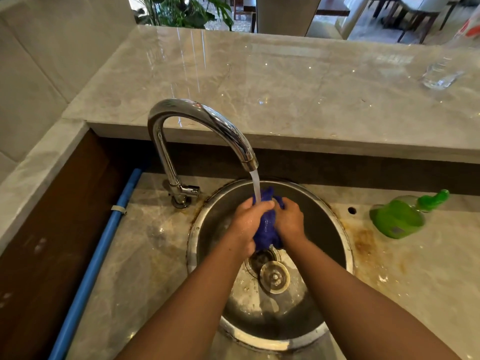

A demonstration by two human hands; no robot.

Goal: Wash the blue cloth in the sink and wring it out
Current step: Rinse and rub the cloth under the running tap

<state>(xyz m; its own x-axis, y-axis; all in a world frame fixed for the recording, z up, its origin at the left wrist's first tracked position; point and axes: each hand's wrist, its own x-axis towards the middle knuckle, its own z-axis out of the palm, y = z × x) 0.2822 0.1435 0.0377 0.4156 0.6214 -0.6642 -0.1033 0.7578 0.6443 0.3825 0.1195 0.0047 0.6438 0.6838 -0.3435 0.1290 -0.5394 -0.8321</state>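
Bare forearms [187, 302] reach in from the bottom edge and meet over the sink [192, 245]. Left grip [246, 224] and right grip [289, 220] are both curled round the cloth [267, 227], one on each side, squeezing it into a tight blue bunch. The cloth's top pokes out above the fingers and its lower end hangs just above the drain [274, 276]. Both grips look wet.

Water [255, 185] runs from the tap [197, 113] and lands on the top of the cloth, right by the left grip's knuckles. The tap is a curved chrome one, standing at the sink's back left on the table [155, 242], with a short handle at its base. The sink is a round steel bowl with brown stains around its rim.

On the table to the right, well apart from the sink, a green bottle [397, 218] lies on its side, nozzle pointing right; a small hole [352, 210] sits between it and the rim. A blue pipe [104, 248] runs along the table's left edge. Behind, a raised marble ledge [259, 74] carries a clear glass [439, 74] at far right, and plants [181, 9] show beyond it.
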